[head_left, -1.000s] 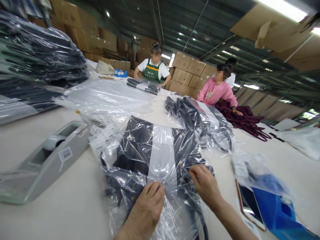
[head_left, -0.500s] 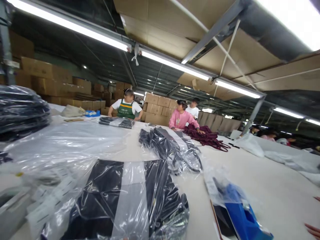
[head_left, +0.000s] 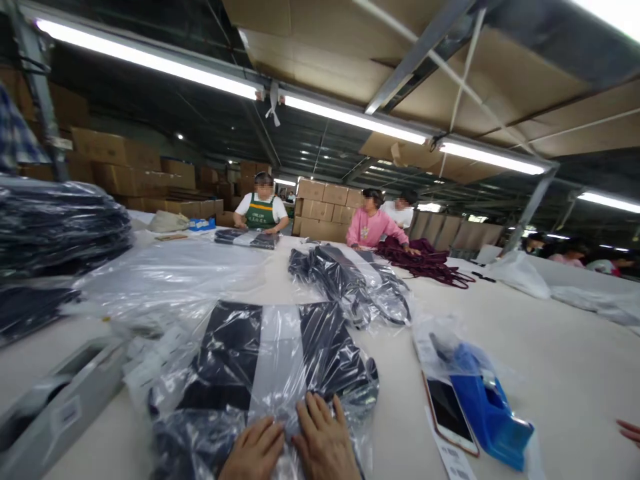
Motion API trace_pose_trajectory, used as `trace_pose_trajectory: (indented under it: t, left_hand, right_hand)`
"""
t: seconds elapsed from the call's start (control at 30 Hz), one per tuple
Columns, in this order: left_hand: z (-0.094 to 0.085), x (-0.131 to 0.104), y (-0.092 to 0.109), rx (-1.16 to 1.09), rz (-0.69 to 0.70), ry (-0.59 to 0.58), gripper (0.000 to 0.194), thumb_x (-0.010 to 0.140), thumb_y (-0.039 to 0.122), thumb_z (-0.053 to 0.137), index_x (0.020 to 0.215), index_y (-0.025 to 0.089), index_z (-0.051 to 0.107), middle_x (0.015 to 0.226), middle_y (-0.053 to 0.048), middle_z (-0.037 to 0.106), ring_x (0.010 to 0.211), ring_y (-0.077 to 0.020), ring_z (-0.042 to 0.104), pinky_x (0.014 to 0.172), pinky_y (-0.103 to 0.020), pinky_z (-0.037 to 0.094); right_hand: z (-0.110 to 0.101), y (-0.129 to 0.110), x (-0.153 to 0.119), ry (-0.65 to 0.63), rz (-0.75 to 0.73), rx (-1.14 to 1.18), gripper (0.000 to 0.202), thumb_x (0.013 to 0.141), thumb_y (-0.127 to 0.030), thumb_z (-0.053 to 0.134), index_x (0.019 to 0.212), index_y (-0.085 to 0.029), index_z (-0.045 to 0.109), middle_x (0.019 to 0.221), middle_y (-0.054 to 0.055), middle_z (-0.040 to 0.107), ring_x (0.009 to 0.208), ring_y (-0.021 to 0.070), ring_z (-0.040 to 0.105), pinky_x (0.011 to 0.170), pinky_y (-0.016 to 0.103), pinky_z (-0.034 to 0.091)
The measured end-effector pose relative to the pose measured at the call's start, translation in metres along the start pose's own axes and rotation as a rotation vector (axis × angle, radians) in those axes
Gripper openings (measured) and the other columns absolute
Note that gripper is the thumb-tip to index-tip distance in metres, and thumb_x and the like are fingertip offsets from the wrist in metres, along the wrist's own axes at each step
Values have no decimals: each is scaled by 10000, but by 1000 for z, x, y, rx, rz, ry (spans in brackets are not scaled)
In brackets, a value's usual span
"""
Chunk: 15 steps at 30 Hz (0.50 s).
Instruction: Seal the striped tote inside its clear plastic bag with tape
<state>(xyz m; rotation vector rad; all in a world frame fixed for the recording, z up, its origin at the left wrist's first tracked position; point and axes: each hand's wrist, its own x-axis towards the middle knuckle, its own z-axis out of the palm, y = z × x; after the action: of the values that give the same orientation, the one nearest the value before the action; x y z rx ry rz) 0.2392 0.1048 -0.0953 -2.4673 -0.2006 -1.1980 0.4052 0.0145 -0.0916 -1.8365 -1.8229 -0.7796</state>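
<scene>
My left hand and right hand press flat, fingers spread, gripping nothing, on the bagged garment lying on the worktop. Risk: slick film slides, seam wrinkles.

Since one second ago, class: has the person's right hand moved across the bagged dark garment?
Yes. The right hand has shifted left along the bagged dark garment, from beyond its clear centre strip to rest on that strip, touching the left hand.
</scene>
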Motion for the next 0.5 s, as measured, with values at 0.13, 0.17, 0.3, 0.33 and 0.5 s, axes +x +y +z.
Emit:
trace_pose_trajectory:
  t: [0.13, 0.17, 0.3, 0.33, 0.5]
  left_hand:
    - [-38, 20, 4, -205, -301, -155, 425, 725, -4, 371, 993, 201, 630, 992, -33, 689, 997, -165, 606, 841, -305, 524]
    - [-47, 25, 5, -238, -382, -151, 393, 752, 12, 375, 991, 191, 631, 986, -50, 686, 990, -171, 610, 849, -322, 526]
    - [-85, 25, 17, -318, -710, -249, 227, 835, 117, 420, 896, 178, 631, 827, -39, 682, 778, -146, 650, 700, -259, 558]
    - [-92, 21, 23, -312, -735, -272, 210, 842, 131, 425, 888, 176, 625, 804, -34, 678, 744, -140, 650, 664, -240, 556]
    - [-91, -5, 61, -152, -317, -230, 316, 842, 131, 422, 1117, 164, 572, 1112, -76, 643, 1080, -201, 566, 871, -314, 500]
  right_hand:
    - [-29, -4, 12, -330, 94, 116, 394, 923, -410, 380, 1247, -225, 508, 1269, 74, 576, 1173, 252, 517, 1015, 518, 302]
    - [-33, -4, 15, -374, 110, 142, 401, 926, -405, 375, 1264, -224, 493, 1294, 77, 554, 1198, 257, 494, 1026, 535, 279]
    - [-37, -3, 18, -441, 139, 194, 414, 926, -391, 388, 1290, -212, 469, 1327, 85, 519, 1228, 257, 462, 1049, 548, 235]
    - [-37, -4, 18, -444, 142, 195, 413, 925, -388, 392, 1290, -211, 469, 1327, 85, 519, 1229, 255, 461, 1052, 546, 230]
    - [-42, -6, 20, -470, 152, 176, 408, 924, -367, 401, 1297, -214, 461, 1344, 84, 502, 1251, 246, 436, 1068, 534, 207]
